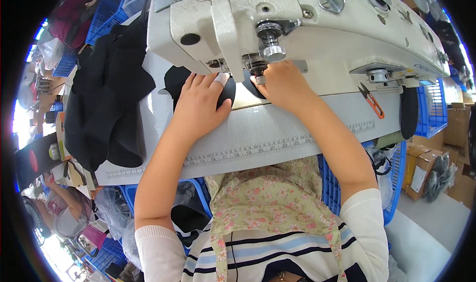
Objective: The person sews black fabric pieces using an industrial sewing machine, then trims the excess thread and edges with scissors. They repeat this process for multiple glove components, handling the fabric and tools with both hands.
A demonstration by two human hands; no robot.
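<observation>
the left hand (201,101) lies flat, fingers slightly spread, on a thin black fabric piece (226,94) under a white metal sewing machine (201,39), midway along the pale grey tabletop (258,128). the right hand (285,86) is curled nearby; whether it grips anything cannot be told. limp black fabric pieces (106,88) are heaped at the tabletop's left edge; orange-handled metal snips (375,105) lie toward its right edge.

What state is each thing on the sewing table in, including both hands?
Left hand: laid open on the black piece.
Right hand: fingers partly hidden, grip unclear.
Black piece: partly covered by the left hand.
Black pile: heaped unevenly.
Orange snips: lying untouched.
White sewing machine: running or stopped, cannot tell.
</observation>
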